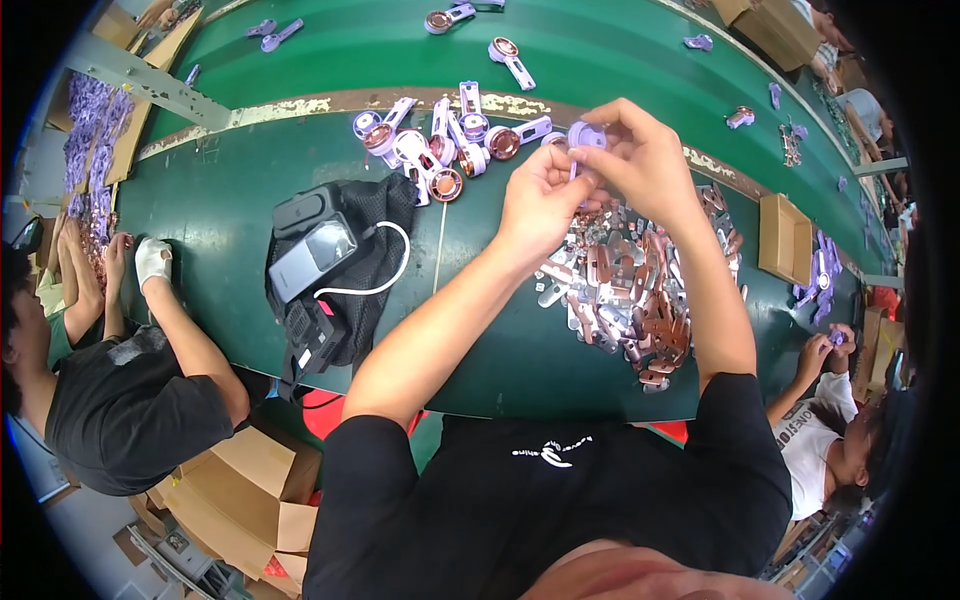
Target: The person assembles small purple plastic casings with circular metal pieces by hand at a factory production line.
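Note:
Both my hands are raised over the green table, closed on a purple plastic part with a round head [587,134], which looks like a small handheld fan's body. My left hand [545,195] pinches its lower portion, while my right hand [645,150] grips it around the head. Fingers hide much of the part. Left of my hands lies a group of similar purple pieces [420,150], several with copper-coloured round discs. Below my hands spreads a heap of small copper and silver metal plates [650,300].
A black mesh bag [370,270] carries a phone [312,262], a dark device and a white cable. Beyond the table's worn edge, a green conveyor belt [370,50] bears scattered purple pieces. An open cardboard box [785,240] stands right. Other people work at both sides.

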Demonstrator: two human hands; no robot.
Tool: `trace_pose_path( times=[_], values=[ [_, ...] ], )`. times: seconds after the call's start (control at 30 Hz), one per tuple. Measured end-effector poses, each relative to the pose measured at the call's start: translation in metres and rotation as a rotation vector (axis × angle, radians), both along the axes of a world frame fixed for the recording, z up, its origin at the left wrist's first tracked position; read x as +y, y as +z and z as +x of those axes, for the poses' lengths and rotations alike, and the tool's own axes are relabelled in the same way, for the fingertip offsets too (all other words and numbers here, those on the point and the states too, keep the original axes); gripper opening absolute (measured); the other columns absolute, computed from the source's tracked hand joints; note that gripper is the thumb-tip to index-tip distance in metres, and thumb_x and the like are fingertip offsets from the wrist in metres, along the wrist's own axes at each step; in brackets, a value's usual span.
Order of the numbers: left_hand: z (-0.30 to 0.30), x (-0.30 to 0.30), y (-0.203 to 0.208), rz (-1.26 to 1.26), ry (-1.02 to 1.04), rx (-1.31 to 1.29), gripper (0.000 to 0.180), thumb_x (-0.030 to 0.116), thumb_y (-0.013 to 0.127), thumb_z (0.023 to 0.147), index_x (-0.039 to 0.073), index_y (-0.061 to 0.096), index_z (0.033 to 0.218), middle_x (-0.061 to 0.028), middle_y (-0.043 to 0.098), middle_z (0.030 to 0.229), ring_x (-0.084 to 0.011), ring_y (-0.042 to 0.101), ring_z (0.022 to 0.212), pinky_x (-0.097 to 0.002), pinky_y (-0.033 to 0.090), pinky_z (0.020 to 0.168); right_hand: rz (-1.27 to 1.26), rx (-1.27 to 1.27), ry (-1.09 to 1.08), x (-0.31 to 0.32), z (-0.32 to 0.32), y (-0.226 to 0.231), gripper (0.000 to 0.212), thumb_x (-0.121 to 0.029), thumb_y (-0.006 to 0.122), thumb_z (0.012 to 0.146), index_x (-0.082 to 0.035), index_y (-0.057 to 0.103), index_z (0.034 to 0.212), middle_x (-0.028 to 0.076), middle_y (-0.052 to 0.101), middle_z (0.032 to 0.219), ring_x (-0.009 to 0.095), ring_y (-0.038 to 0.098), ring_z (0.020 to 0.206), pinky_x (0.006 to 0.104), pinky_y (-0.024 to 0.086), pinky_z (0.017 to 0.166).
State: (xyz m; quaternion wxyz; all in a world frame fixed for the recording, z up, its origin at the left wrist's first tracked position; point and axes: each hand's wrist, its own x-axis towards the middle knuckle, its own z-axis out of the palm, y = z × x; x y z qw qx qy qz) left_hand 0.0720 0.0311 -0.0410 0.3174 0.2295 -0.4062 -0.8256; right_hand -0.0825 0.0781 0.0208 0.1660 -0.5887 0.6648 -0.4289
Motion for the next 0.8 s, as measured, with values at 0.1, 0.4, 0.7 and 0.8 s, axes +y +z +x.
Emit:
trace_pose_path(
  times=[0.1,0.4,0.7,0.8],
  values=[
    [0.002,-0.002,0.001,-0.075,-0.038,0.051,0.008,0.0,0.065,0.103,0.002,0.06,0.109,-0.0099,0.075,0.099,-0.0166,0.075,0.088,-0.0292,0.062,0.08,0.128,-0.194,0.053,0.005,0.002,0.014,0.034,-0.01,0.082,0.085,0.0,0.07,0.116,0.009,0.069,0.099,0.014,0.061,0.07,0.0297,0.051,0.064],
    [0.002,-0.012,-0.004,-0.634,0.024,-0.17,0.015,-0.002,0.073,0.097,0.002,0.063,0.107,-0.0012,0.066,0.105,-0.008,0.067,0.096,-0.0247,0.056,0.083,-0.064,-0.036,0.209,0.017,-0.005,0.022,0.037,-0.008,0.081,0.087,-0.004,0.072,0.123,0.004,0.071,0.105,0.011,0.062,0.083,0.0258,0.052,0.07],
    [0.002,-0.014,0.018,-0.563,0.106,-0.386,0.028,0.012,0.085,0.088,-0.001,0.074,0.11,-0.0073,0.076,0.087,-0.0119,0.071,0.075,-0.0296,0.059,0.07,-0.166,0.176,0.089,0.023,0.005,0.024,0.035,-0.009,0.079,0.088,-0.004,0.071,0.122,0.008,0.067,0.101,0.019,0.067,0.082,0.031,0.055,0.071],
    [-0.003,-0.015,0.009,-0.512,0.18,-0.311,0.034,0.01,0.085,0.088,-0.001,0.065,0.114,-0.006,0.073,0.087,-0.0123,0.07,0.078,-0.029,0.059,0.072,-0.228,0.276,0.066,0.019,0.012,0.024,0.035,-0.01,0.079,0.087,-0.006,0.07,0.12,0.011,0.067,0.1,0.029,0.069,0.085,0.036,0.057,0.072]
  ],
)
